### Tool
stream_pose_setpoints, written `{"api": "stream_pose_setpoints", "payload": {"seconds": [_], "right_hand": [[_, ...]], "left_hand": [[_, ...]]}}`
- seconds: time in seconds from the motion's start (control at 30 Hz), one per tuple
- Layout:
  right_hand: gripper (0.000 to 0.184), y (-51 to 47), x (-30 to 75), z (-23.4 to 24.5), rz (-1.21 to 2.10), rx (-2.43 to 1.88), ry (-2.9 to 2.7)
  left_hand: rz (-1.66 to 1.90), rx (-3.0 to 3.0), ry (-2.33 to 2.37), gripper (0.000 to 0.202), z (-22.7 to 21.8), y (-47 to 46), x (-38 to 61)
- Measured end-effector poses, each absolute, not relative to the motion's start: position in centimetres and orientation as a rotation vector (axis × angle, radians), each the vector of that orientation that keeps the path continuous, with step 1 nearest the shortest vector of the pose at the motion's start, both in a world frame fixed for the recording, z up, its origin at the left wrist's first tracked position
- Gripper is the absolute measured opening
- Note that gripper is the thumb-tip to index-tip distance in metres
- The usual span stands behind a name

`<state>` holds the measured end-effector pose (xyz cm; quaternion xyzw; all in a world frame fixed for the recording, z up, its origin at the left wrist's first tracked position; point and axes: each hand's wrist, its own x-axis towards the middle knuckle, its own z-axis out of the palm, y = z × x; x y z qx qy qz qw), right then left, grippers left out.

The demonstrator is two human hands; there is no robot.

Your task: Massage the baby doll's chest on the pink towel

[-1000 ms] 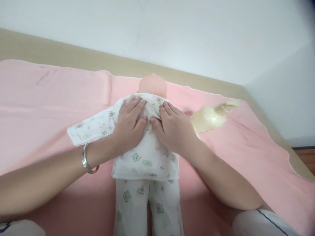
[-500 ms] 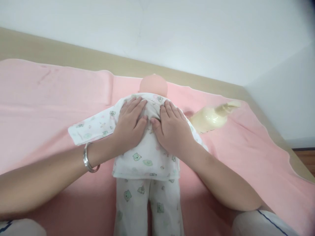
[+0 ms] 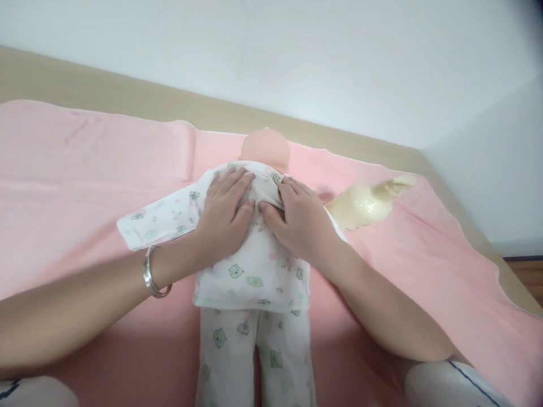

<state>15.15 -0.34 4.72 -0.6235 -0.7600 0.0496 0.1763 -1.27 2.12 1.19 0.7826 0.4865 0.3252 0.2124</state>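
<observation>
A doll lies on its back on a pink blanket (image 3: 76, 169), its bald head (image 3: 265, 148) pointing away from me. It wears a white printed top (image 3: 254, 271) and matching trousers (image 3: 229, 350). My left hand (image 3: 223, 217) rests flat on the chest of the top with its fingers stretched out. My right hand (image 3: 301, 223) is beside it, thumbs nearly touching, its fingers bent over a bunched fold of the top near the collar. The top's sleeve (image 3: 156, 221) lies spread to the left. The doll's bare cream arm (image 3: 365, 202) sticks out to the right.
A silver bangle (image 3: 150, 274) sits on my left wrist. The blanket covers a bed with a tan edge (image 3: 127, 96) against a white wall. At the right the blanket's edge (image 3: 500, 271) drops off toward a wooden floor. My knees show at the bottom corners.
My right hand's fingers have curled in and drawn the fabric near the collar into a tighter fold. My left hand has stayed in place.
</observation>
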Motion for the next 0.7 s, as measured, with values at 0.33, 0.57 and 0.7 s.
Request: {"api": "stream_pose_setpoints", "payload": {"seconds": [0.33, 0.57, 0.7], "right_hand": [[0.024, 0.01, 15.09, 4.49, 0.05, -1.79, -2.086], [0.026, 0.51, 15.0, 4.15, 0.007, -1.785, -2.049], [0.031, 0.1, 14.82, 3.77, -0.052, -1.754, -2.089]], "left_hand": [[0.91, 2.182, 1.345, 0.058, 0.87, 2.27, -1.42], [0.896, 2.169, 1.348, 0.057, 0.92, 2.17, -1.42], [0.908, 2.176, 1.342, 0.06, 0.91, 2.23, -1.3]]}}
